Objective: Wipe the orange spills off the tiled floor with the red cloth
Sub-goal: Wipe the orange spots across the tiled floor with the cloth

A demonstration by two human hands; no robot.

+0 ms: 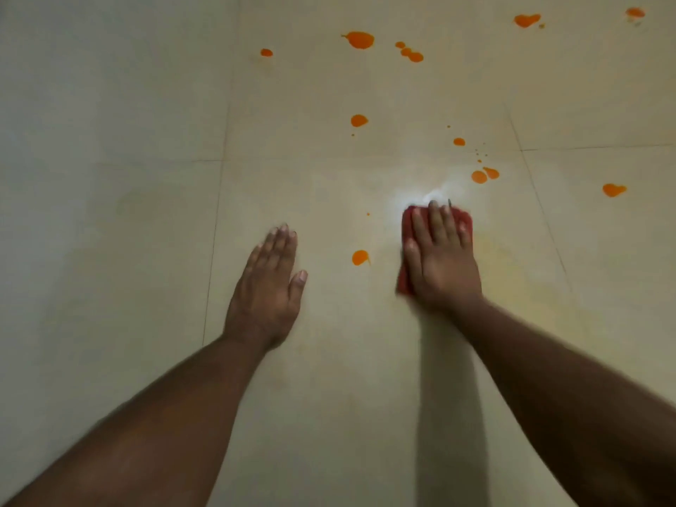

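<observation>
My right hand [440,258] lies flat on the folded red cloth [406,228], pressing it onto the cream tiled floor [329,378]; most of the cloth is hidden under the palm. My left hand [269,287] rests flat on the floor with fingers together, holding nothing. An orange spill [360,257] sits between the two hands, just left of the cloth. Several more orange spills dot the floor farther ahead, such as a pair of drops [484,175], a blotch at the right [613,189] and a large one far ahead [360,39].
A faint yellowish smear [512,265] marks the tile to the right of the cloth. A bright light reflection [420,197] glares on the floor just beyond my right fingertips. Grout lines [216,228] cross the floor.
</observation>
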